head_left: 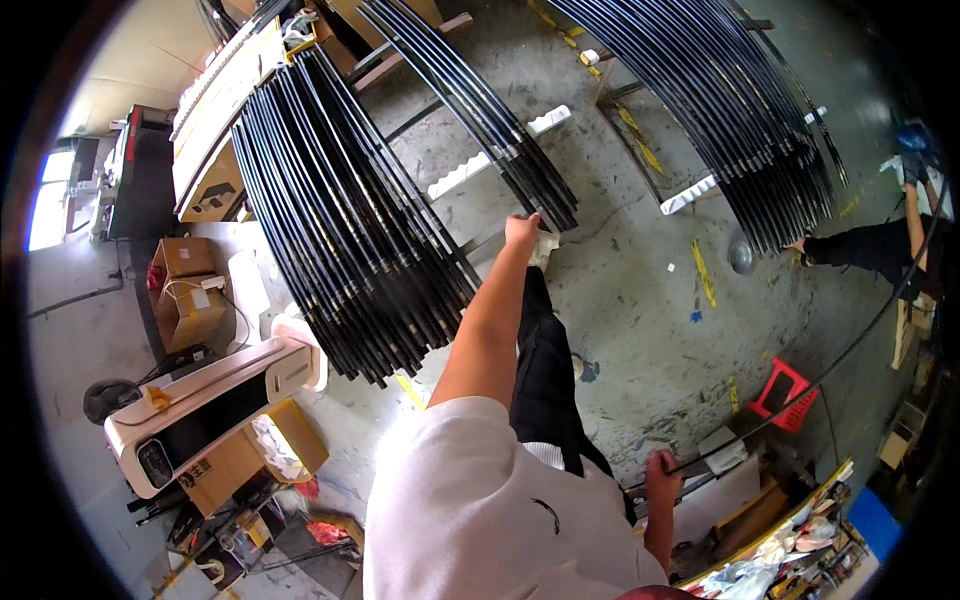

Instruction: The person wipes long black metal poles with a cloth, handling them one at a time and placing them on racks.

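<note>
My left hand [521,232] reaches forward to the near ends of a small group of black rods [525,165] in the middle. Its fingers look curled there, but I cannot make out whether a rod is in them. Low on the right, my right hand [660,472] is closed around a long, thin black rod [800,390]. That rod slants up toward the far right, tapering and bending in the picture. Left of my left arm lies a dense row of black rods [340,220] with pale bands. Another wide row of rods [720,110] rests at the far right.
White notched supports [690,194] carry the rods. At right, a co-worker's arm [855,250] touches rod ends beside a round metal dish [740,254]. A red stool [785,393] stands nearer. To the left are a white machine [205,410] and cardboard boxes [190,290]; a cluttered bench [800,545] is lower right.
</note>
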